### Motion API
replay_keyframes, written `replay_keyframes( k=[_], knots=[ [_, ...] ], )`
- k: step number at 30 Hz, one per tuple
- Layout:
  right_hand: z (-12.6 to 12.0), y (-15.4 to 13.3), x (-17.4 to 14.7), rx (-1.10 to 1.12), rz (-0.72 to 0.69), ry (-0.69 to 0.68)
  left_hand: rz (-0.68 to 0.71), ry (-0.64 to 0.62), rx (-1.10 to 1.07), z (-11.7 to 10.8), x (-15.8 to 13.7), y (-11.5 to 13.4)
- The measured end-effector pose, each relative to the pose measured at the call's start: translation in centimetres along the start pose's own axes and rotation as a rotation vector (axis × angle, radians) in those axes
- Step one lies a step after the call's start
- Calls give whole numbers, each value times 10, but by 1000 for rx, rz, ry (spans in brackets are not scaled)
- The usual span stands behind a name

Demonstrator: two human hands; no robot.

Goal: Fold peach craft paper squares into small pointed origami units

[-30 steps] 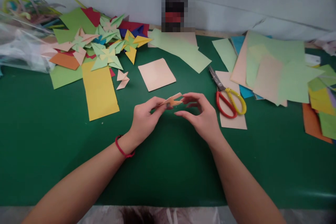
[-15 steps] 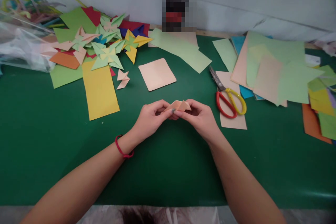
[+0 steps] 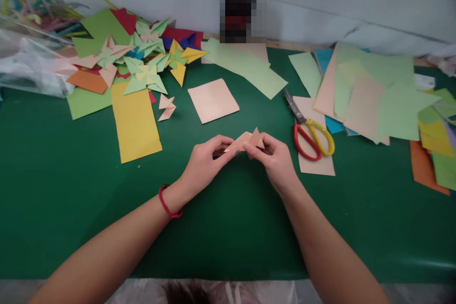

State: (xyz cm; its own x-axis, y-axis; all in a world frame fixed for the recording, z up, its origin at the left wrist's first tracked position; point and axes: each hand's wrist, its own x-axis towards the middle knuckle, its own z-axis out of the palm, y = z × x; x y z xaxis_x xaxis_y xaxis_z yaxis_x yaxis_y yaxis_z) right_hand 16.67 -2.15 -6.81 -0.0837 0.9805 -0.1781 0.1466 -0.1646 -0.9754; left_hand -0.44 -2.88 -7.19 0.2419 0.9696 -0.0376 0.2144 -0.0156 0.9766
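Observation:
A small folded piece of pale pink paper [image 3: 245, 140] is held between both hands above the green table. My left hand [image 3: 206, 159], with a red cord on its wrist, pinches the paper's left end between thumb and fingers. The right end is gripped by my right hand [image 3: 276, 159], its thumb on the near side. One pointed flap stands up by the right thumb. Parts of the fingers behind the paper are hidden. Beyond the hands lie a square pink sheet [image 3: 213, 101] and a small folded pink piece [image 3: 167, 107].
Scissors [image 3: 309, 126] with red and yellow handles lie on pink paper to the right. A yellow sheet [image 3: 136, 126] is at the left, near piled folded paper stars [image 3: 146, 76]. Loose sheets [image 3: 377, 95] cover the back right. A clear plastic bag [image 3: 32, 61] sits far left.
The folded paper has tilted and risen slightly to the right, its flap standing higher. My right thumb has shifted right, away from my left thumb. The things on the table stay put.

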Motion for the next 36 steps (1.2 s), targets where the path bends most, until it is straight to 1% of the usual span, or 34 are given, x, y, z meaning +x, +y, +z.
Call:
replay_keyframes(
  k=[7,13,17,20,22,24,29,31,33,36],
  knots=[
    [2,2,-1,-42,-40,25,2,36,28,-1,0,0],
    [4,3,-1,-57,-35,42,0,45,24,0,-1,0],
    [4,3,-1,-58,-31,46,-12,42,-10,1,-1,-1],
    [4,3,0,-45,-24,62,-48,35,-79,1,0,-1],
    [3,4,0,-16,-15,68,-55,40,-71,1,0,-2],
    [3,5,1,22,-9,65,-27,48,-11,1,0,-2],
    [3,8,1,146,6,20,154,82,187,1,-3,-2],
    [4,9,1,170,15,4,198,103,253,1,-4,-3],
    [5,9,1,168,24,-1,209,118,252,0,-5,-2],
    [5,10,0,156,31,6,187,131,194,1,-4,-1]
  ],
)
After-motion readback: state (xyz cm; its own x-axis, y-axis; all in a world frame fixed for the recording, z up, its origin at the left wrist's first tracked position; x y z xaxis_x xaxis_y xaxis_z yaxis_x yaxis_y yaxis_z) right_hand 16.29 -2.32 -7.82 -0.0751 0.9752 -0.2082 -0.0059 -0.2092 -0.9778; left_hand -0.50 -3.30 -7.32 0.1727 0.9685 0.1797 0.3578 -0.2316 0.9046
